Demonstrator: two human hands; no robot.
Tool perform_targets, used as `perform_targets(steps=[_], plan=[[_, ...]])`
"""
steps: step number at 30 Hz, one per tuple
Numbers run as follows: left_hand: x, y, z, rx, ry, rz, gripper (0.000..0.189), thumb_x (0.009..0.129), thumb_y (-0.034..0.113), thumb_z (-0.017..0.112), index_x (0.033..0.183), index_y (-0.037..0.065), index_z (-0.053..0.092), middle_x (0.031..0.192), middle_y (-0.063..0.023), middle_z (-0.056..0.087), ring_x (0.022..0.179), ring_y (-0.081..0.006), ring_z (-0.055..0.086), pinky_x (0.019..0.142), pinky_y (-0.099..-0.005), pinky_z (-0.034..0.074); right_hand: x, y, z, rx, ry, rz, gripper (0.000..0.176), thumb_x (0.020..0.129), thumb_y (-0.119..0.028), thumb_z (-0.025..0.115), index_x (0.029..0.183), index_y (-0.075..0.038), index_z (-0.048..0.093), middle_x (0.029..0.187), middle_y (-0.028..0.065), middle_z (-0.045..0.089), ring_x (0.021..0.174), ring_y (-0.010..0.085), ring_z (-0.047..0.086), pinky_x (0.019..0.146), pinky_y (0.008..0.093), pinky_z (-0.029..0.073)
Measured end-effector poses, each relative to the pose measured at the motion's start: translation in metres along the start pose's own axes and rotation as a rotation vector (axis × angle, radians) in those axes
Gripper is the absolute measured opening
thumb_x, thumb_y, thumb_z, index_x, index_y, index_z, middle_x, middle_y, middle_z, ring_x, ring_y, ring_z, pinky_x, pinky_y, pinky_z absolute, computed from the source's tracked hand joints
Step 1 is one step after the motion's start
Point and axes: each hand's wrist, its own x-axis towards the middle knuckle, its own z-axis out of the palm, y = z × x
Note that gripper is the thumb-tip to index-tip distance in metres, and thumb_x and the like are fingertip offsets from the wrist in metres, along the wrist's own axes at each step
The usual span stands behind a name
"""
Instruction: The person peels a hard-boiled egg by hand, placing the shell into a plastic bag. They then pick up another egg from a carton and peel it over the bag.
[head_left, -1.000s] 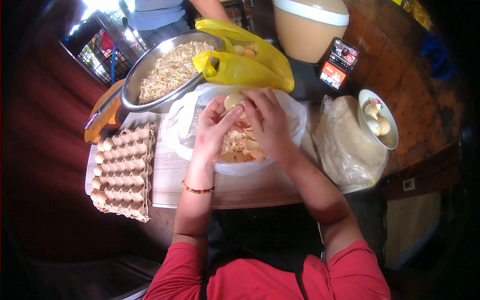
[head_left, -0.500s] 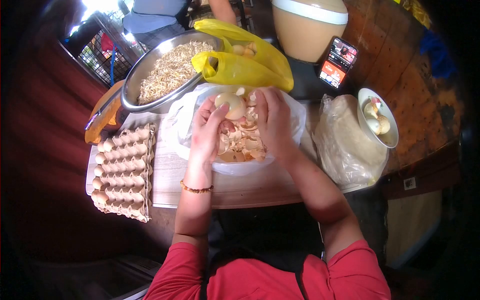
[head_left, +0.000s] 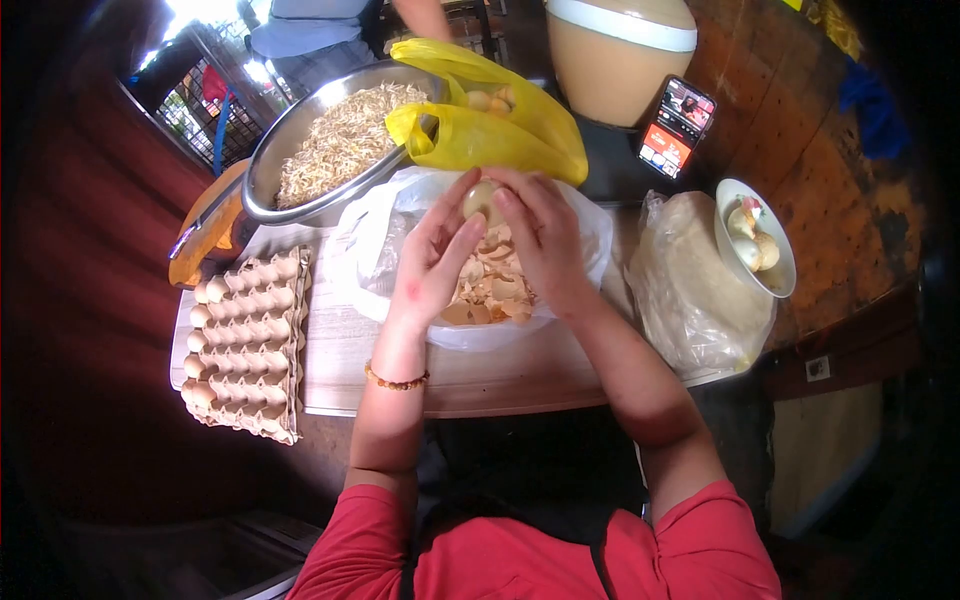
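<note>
- A cardboard egg tray point(head_left: 245, 345) lies at the left edge of the pale wooden surface point(head_left: 480, 385), with eggs along its outer rows.
- Behind it, a metal bowl point(head_left: 262, 170) holds a heap of bean sprouts point(head_left: 345, 135).
- The left hand point(head_left: 435, 265), a bead bracelet at its wrist, has its fingers curled against the left side of the egg point(head_left: 479, 200).
- The egg is pale cream and smooth. Only a small patch shows between the 2 hands, held above a clear bag point(head_left: 365, 255) of broken shell pieces point(head_left: 492, 290).
- The right hand point(head_left: 542, 245) closes its fingers over the egg's right side, its thumb on top.
- Just behind the hands sits a yellow bag point(head_left: 480, 135).
- Further right, a phone point(head_left: 678, 125) shows a lit screen.
- At the far right, a white bowl point(head_left: 775, 280) holds peeled eggs.
</note>
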Motion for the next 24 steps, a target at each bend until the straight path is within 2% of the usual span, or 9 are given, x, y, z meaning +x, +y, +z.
perform_targets(steps=[2, 6, 8, 13, 18, 22, 24], plan=[[-0.0006, 0.0014, 0.0041, 0.104, 0.092, 0.027, 0.044, 0.093, 0.007, 0.057, 0.133, -0.004, 0.044, 0.107, -0.0068, 0.062, 0.088, -0.0065, 0.057, 0.076, -0.0190, 0.046, -0.0011, -0.0004, 0.0013, -0.072, 0.021, -0.063, 0.024, 0.092, -0.012, 0.056, 0.114, -0.004, 0.060, 0.099, 0.0157, 0.060, 0.087, 0.0308, 0.059, 0.079, 0.0373, 0.047], [-0.0011, 0.0019, 0.0028, 0.171, 0.108, -0.011, 0.039, 0.092, 0.011, 0.059, 0.127, -0.005, 0.050, 0.097, -0.0036, 0.065, 0.078, -0.0037, 0.056, 0.066, -0.0176, 0.046, -0.0038, -0.0019, 0.0063, -0.164, 0.039, -0.196, 0.023, 0.090, -0.008, 0.057, 0.112, -0.005, 0.060, 0.096, 0.0143, 0.059, 0.086, 0.0330, 0.059, 0.076, 0.0386, 0.047], [0.0001, -0.0004, 0.0027, 0.073, 0.135, -0.063, 0.035, 0.091, 0.012, 0.061, 0.121, -0.006, 0.055, 0.092, -0.0029, 0.065, 0.074, -0.0032, 0.056, 0.061, -0.0178, 0.047, -0.0059, -0.0065, 0.0067, -0.162, 0.027, -0.172, 0.023, 0.090, -0.007, 0.057, 0.112, -0.005, 0.060, 0.096, 0.0143, 0.059, 0.085, 0.0336, 0.059, 0.075, 0.0389, 0.047], [-0.0005, 0.0037, 0.0046, 0.080, 0.128, -0.090, 0.032, 0.090, 0.010, 0.062, 0.118, -0.006, 0.058, 0.089, -0.0035, 0.066, 0.073, -0.0037, 0.058, 0.060, -0.0182, 0.049, -0.0077, -0.0070, 0.0069, -0.194, 0.003, -0.135, 0.021, 0.090, -0.005, 0.055, 0.111, -0.004, 0.059, 0.094, 0.0156, 0.058, 0.085, 0.0354, 0.058, 0.073, 0.0406, 0.048], [-0.0011, 0.0047, 0.0051, 0.074, 0.122, -0.071, 0.032, 0.089, 0.008, 0.061, 0.118, -0.006, 0.058, 0.089, -0.0045, 0.067, 0.074, -0.0049, 0.059, 0.060, -0.0186, 0.049, -0.0071, 0.0000, 0.0073, -0.122, 0.024, -0.101, 0.019, 0.091, -0.003, 0.051, 0.109, -0.003, 0.057, 0.096, 0.0183, 0.059, 0.087, 0.0382, 0.058, 0.077, 0.0417, 0.046], [-0.0009, 0.0027, 0.0016, 0.059, 0.086, -0.078, 0.035, 0.089, 0.003, 0.061, 0.122, -0.006, 0.054, 0.094, -0.0063, 0.066, 0.082, -0.0076, 0.061, 0.069, -0.0201, 0.049, -0.0059, -0.0009, 0.0058, -0.038, 0.018, -0.025, 0.019, 0.092, -0.004, 0.048, 0.109, -0.003, 0.057, 0.097, 0.0195, 0.060, 0.089, 0.0396, 0.056, 0.080, 0.0425, 0.045], [-0.0003, 0.0015, 0.0007, 0.045, 0.070, -0.075, 0.037, 0.088, 0.001, 0.060, 0.124, -0.006, 0.052, 0.098, -0.0076, 0.066, 0.087, -0.0091, 0.061, 0.073, -0.0213, 0.050, -0.0044, -0.0015, 0.0054, -0.080, 0.058, -0.065, 0.018, 0.095, -0.008, 0.046, 0.108, -0.002, 0.058, 0.097, 0.0189, 0.060, 0.080, 0.0345, 0.060, 0.073, 0.0396, 0.048]])
